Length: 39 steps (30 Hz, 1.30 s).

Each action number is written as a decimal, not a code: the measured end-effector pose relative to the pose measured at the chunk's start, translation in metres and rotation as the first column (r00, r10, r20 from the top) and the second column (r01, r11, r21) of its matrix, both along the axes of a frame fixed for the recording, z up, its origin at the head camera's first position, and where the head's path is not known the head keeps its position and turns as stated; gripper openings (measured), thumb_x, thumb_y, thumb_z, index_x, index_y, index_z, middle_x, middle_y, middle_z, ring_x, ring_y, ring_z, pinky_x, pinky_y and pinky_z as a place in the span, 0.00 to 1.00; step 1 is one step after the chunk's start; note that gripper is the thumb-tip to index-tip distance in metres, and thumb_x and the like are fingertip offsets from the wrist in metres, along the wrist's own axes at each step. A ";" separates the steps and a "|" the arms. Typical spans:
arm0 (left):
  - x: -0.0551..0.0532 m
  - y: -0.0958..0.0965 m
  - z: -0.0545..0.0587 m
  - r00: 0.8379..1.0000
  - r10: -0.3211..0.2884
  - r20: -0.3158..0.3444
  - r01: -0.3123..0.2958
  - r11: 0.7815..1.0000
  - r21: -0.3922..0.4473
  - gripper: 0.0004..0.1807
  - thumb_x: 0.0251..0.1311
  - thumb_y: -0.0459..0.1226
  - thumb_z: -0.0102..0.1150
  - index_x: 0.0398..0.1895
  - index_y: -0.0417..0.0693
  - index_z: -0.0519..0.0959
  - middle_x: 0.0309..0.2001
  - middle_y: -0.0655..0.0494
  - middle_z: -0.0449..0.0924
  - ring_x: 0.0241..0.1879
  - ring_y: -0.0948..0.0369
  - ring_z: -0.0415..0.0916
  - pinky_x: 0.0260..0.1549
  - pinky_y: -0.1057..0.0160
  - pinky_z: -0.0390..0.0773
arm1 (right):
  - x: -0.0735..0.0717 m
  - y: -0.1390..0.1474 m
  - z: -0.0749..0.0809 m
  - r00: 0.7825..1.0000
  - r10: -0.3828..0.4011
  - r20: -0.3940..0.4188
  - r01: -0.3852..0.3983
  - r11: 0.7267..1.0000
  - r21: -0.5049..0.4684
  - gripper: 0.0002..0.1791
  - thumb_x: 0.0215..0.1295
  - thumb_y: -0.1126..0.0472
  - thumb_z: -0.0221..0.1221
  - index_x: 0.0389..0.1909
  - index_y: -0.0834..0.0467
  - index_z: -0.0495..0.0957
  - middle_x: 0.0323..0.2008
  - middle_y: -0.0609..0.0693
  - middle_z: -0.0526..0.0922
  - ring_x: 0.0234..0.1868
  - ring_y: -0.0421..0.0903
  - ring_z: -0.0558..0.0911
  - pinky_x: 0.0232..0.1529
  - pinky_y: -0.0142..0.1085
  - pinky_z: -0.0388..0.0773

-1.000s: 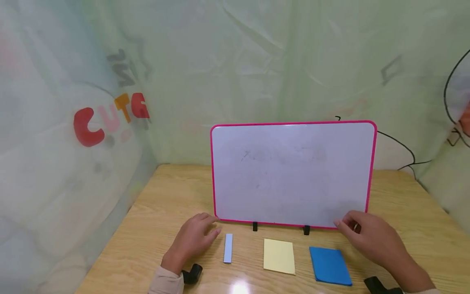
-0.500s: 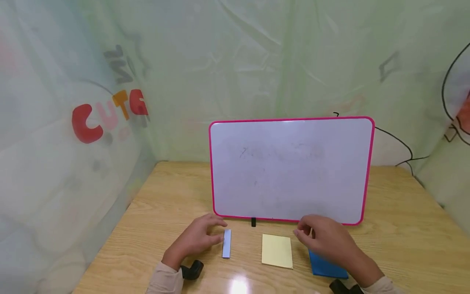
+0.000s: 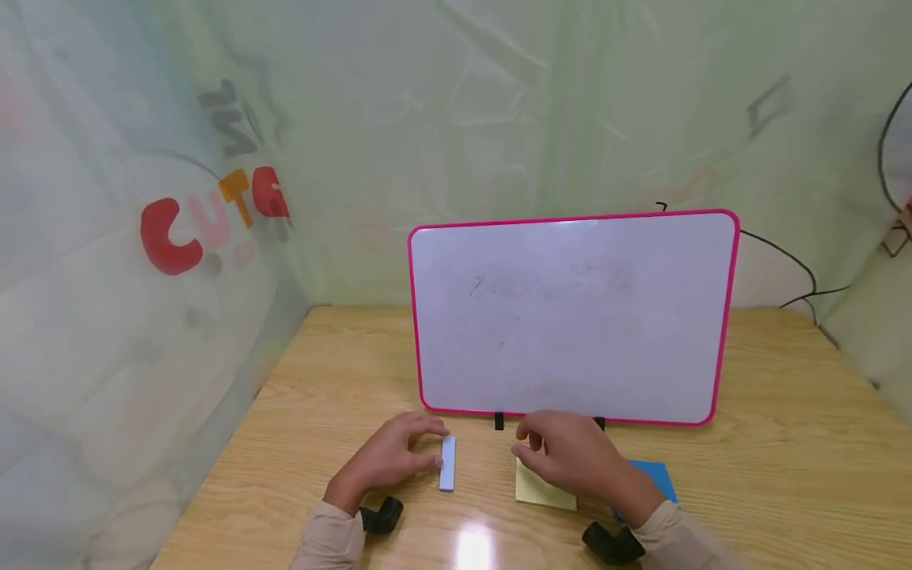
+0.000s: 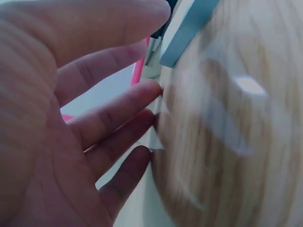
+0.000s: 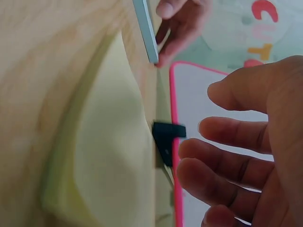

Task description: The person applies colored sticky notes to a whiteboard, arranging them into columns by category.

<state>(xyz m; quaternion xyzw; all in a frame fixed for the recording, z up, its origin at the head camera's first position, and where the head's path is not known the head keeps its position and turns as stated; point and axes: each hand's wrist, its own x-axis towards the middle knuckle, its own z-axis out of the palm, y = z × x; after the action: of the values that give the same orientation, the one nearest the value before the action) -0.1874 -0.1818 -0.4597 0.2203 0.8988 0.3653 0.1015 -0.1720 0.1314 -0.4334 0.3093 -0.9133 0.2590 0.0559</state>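
My left hand rests low on the table, its thumb and fingertips right at a narrow pale-blue strip. In the left wrist view its fingers are loosely bent, and the strip's end shows past the thumb. Over a pad of yellow sticky notes hangs my right hand, hiding the pad's upper part. The right wrist view shows that hand's fingers relaxed, holding nothing, with the pad's top sheet curling up. A blue square pad lies partly behind the right wrist.
Behind the hands stands a whiteboard with a pink frame, on small black feet. It bears faint marks. The wooden table ends at a draped light-green sheet. Black cables hang at the right.
The right hand has moved left from the whiteboard's lower right corner, past the blue pad, to above the yellow pad. My left hand has shifted slightly right, up to the pale-blue strip.
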 end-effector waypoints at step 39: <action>0.002 0.002 -0.009 0.995 -0.026 -0.095 0.024 0.999 -0.026 0.20 0.58 0.53 0.69 0.52 0.62 0.84 0.53 0.67 0.74 0.59 0.60 0.66 0.61 0.48 0.63 | -0.001 -0.068 -0.021 0.996 0.073 0.046 -0.077 0.994 0.079 0.15 0.56 0.45 0.67 0.38 0.51 0.86 0.29 0.36 0.72 0.27 0.34 0.69 0.27 0.33 0.69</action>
<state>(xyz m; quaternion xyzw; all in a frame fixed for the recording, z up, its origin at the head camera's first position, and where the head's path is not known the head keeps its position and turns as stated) -0.1858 -0.1799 -0.4682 0.2474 0.9043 0.3416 0.0657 -0.1727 0.0638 -0.4547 0.3397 -0.9117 0.2305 0.0140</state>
